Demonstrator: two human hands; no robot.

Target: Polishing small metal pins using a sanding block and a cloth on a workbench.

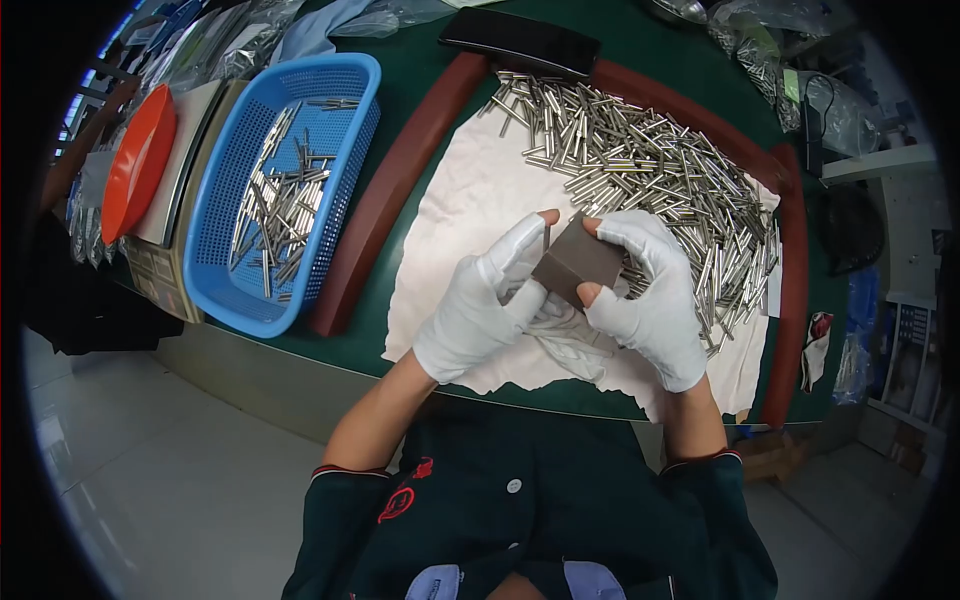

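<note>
Above the pale cloth (440,250), a brown block (585,255), tilted, with its left corner toward the left hand (478,305). Right hand (655,300), in white, closed only to the block's width; bare tips of thumb and forefinger on near and far edges, block gripped between. Left hand also in white, thumb and forefinger spread beside the block's left edge; impossible to tell whether gripping anything. Below the hands, a crumpled white rag (580,350).

Beyond and to the right, a dense heap of metal rods (650,165), lying in many directions on the cloth. Around the cloth, dark red bars at left (400,180), far side (690,115) and right (791,300). At far left on the green table (410,75), a blue basket (243,318) with more rods inside; beyond its left side, a red tray (139,165). At the far edge, touching the bars, a black phone (520,42).
</note>
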